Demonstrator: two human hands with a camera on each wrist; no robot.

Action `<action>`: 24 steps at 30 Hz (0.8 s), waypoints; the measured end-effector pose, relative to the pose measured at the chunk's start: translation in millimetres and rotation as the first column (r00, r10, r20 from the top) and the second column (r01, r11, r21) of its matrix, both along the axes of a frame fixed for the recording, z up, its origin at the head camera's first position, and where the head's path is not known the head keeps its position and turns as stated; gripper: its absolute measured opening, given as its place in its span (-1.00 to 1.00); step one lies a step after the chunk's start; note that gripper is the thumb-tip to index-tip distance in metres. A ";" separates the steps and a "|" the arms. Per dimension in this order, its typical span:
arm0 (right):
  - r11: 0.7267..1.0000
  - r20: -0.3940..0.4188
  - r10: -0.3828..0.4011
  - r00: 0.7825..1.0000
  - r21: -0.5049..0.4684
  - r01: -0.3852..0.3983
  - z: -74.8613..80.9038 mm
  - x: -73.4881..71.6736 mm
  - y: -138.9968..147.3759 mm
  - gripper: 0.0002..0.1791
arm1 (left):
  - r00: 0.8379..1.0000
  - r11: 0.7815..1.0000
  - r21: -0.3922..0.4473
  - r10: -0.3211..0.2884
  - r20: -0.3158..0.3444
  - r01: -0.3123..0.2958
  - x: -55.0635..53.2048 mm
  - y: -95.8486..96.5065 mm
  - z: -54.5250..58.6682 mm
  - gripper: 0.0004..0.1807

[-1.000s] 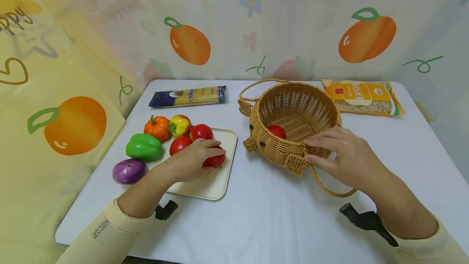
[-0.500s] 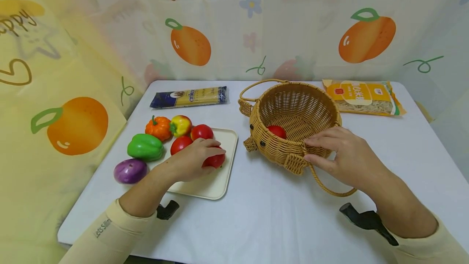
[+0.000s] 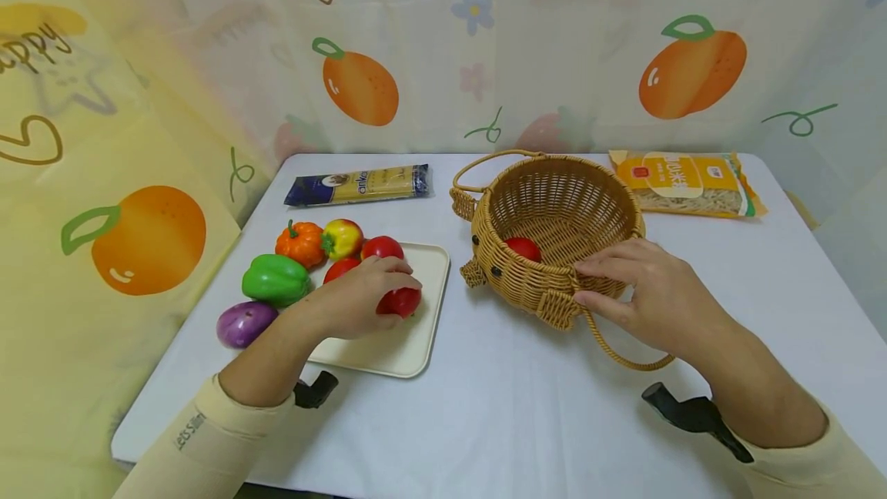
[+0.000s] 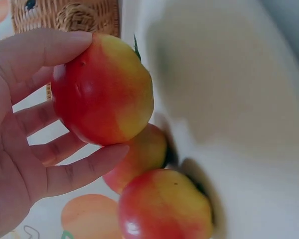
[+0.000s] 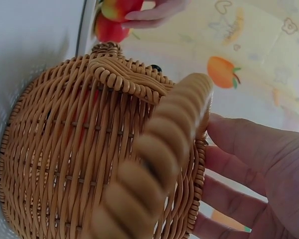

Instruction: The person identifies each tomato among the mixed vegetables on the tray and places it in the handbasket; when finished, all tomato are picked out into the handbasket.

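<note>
My left hand (image 3: 363,295) holds a red tomato (image 3: 399,302) between thumb and fingers over the cream tray (image 3: 398,356). In the left wrist view this tomato (image 4: 107,92) shows a yellowish underside and a green stalk, held just above the tray. Two more tomatoes (image 4: 164,206) rest on the tray beside it. My right hand (image 3: 651,291) pinches the near-right rim of a wicker basket (image 3: 520,291), thumb outside and fingers over the edge. One red tomato (image 3: 523,248) lies inside the basket. The basket's rope handle (image 5: 154,159) crosses the right wrist view.
Left of the tray are a purple eggplant (image 3: 246,323), a green bell pepper (image 3: 276,280), an orange pumpkin (image 3: 301,243) and a yellow-red vegetable (image 3: 343,239). A blue-and-gold packet (image 3: 356,185) lies behind them. An orange-yellow bag (image 3: 686,185) lies behind the basket.
My left hand has raised the tomato slightly and shifted it a little to the left. My right hand and the basket stay where they were.
</note>
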State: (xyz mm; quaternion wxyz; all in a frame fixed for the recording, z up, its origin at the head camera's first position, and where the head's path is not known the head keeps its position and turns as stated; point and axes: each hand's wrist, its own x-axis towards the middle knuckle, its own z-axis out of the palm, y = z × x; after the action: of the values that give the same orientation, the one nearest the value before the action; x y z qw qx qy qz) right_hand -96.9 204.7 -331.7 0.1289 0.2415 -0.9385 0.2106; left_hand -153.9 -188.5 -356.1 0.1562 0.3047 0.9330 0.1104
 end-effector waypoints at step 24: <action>1.000 0.075 -0.018 0.997 0.025 0.016 5.3 0.9 -0.8 -0.60 | 0.989 0.991 0.046 -0.119 -0.086 0.123 -13.1 28.6 53.6 -0.54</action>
State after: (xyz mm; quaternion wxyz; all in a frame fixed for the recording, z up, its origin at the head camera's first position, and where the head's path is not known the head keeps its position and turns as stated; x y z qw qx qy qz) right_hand -96.1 203.9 -326.4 0.0922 0.2271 -0.9471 0.2071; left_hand -167.0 -159.9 -302.5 0.1158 0.3691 0.9154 0.1115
